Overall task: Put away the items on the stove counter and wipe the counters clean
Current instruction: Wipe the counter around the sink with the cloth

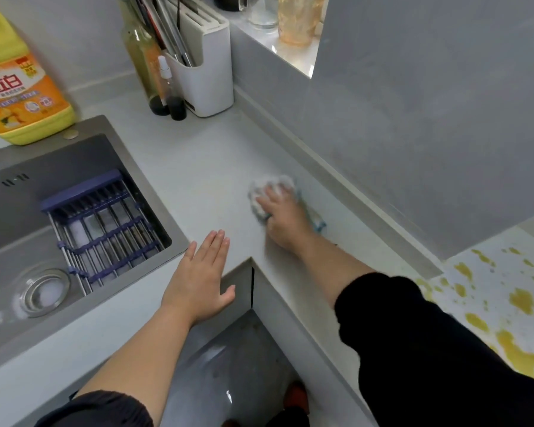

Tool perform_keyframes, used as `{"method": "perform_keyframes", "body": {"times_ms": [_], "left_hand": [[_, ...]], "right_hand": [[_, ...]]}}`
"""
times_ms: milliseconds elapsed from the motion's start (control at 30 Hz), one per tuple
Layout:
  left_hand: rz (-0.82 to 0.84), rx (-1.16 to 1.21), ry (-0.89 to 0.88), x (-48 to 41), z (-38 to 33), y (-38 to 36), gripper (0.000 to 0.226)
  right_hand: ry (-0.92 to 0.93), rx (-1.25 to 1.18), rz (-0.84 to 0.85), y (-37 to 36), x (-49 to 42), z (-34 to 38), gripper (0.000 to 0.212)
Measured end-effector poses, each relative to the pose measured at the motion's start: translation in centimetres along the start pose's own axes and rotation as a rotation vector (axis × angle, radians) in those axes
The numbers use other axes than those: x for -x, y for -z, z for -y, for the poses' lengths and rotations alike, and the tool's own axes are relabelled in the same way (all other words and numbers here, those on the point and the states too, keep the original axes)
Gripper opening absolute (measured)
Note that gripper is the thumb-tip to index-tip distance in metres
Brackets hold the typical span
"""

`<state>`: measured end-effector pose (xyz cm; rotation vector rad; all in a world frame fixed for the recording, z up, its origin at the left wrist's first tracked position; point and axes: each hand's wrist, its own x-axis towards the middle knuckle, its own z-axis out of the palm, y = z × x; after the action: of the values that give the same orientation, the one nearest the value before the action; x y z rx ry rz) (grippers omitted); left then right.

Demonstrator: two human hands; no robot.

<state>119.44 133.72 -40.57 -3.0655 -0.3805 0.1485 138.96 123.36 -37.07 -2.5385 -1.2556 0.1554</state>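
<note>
My right hand [285, 215] presses a white and blue cloth [267, 188] flat onto the grey counter [198, 167], close to the raised ledge along the right wall. Its fingers spread over the bunched cloth. My left hand [202, 274] hovers open, fingers straight and together, over the counter's inner corner beside the sink [19, 211]. The left hand holds nothing.
A blue and steel drain rack [105, 224] lies across the sink. A yellow detergent jug [16, 81], dark bottles [164, 97] and a white utensil holder [205, 72] stand at the back. Yellow stains [520, 300] mark the surface at the far right. Jars [296, 16] sit on the window ledge.
</note>
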Motion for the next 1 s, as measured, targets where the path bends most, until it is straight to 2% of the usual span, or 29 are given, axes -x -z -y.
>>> {"method": "perform_keyframes", "body": {"times_ms": [100,167,200,333,433,567,700,800,867,1000], "left_hand": [[0.009,-0.014,-0.003,0.0,0.0,0.0,0.086],[0.008,0.004,0.005,0.0,0.0,0.1,0.086],[0.007,0.008,0.006,0.1,-0.1,0.1,0.085],[0.0,-0.001,-0.008,0.2,0.0,-0.1,0.086],[-0.013,0.005,0.002,0.2,-0.1,0.0,0.085],[0.038,-0.014,0.0,0.3,-0.3,0.6,0.083],[0.07,-0.021,0.036,0.6,-1.0,1.5,0.081],[0.089,0.016,-0.008,1.1,-3.2,2.0,0.083],[0.112,0.121,-0.054,1.3,-6.1,2.4,0.087],[0.17,0.233,-0.036,1.9,-12.2,2.8,0.095]], "right_hand": [[0.228,-0.142,0.044,-1.4,4.5,2.0,0.054],[0.352,-0.138,0.111,-1.2,7.5,-0.2,0.053],[0.342,-0.108,0.119,-0.8,7.8,-2.5,0.055],[-0.104,-0.155,0.19,2.9,6.5,-9.3,0.059],[-0.197,-0.091,0.122,2.8,4.5,-6.2,0.06],[-0.045,-0.1,0.09,0.8,4.3,1.1,0.058],[0.141,-0.151,0.182,0.7,7.6,-0.4,0.06],[0.007,-0.118,0.267,2.6,9.4,-4.9,0.066],[-0.066,-0.154,0.25,3.9,11.0,-7.9,0.067],[-0.103,-0.21,0.244,5.3,14.3,-12.0,0.063]]}}
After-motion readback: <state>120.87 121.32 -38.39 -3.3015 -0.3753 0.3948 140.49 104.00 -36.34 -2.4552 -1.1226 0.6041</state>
